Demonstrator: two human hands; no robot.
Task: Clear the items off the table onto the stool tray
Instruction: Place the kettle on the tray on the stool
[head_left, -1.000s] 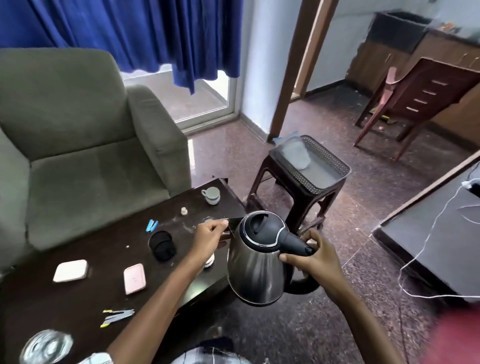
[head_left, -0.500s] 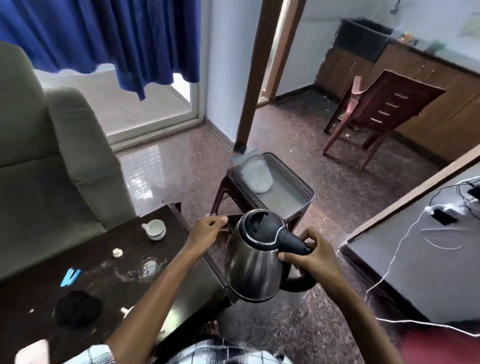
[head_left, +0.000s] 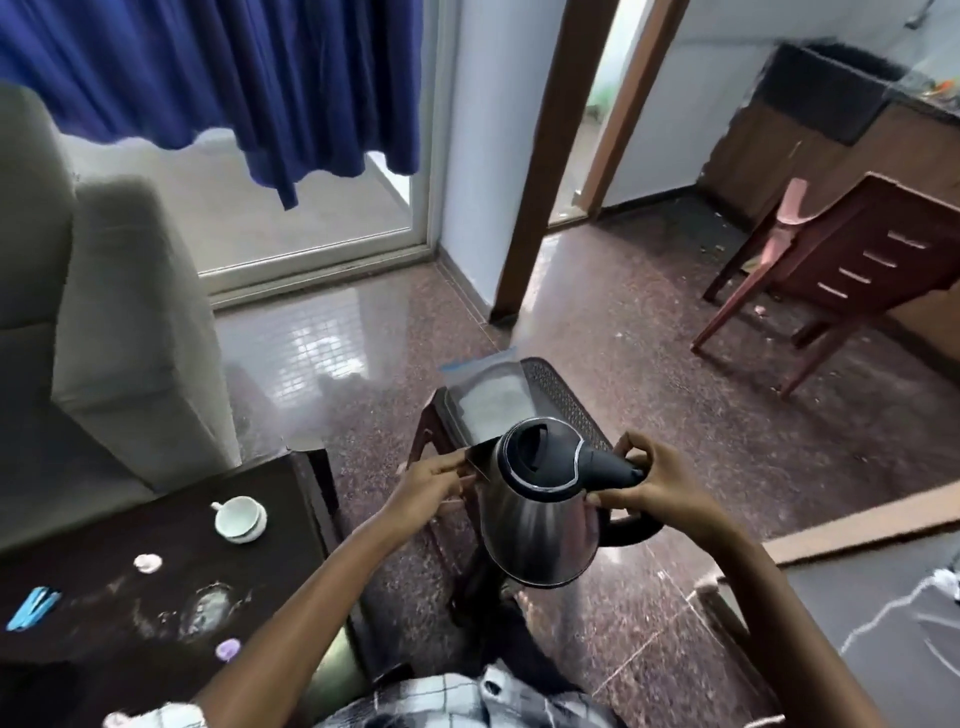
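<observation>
Right hand (head_left: 660, 493), curled round the handle (head_left: 605, 467), holds the kettle (head_left: 540, 519) upright just short of the stool tray (head_left: 563, 400), probably to prevent spillage. Left hand (head_left: 431, 483) pinches a thin flat item (head_left: 480, 460) near the tray.

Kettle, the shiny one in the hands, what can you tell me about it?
The kettle has a shiny, steel-looking body, a black lid with a silver ring, and a black handle. It is upright with the lid closed, held in the air by the stool tray. The right hand grips the handle's top. The left hand seems to pinch its spout.
</observation>
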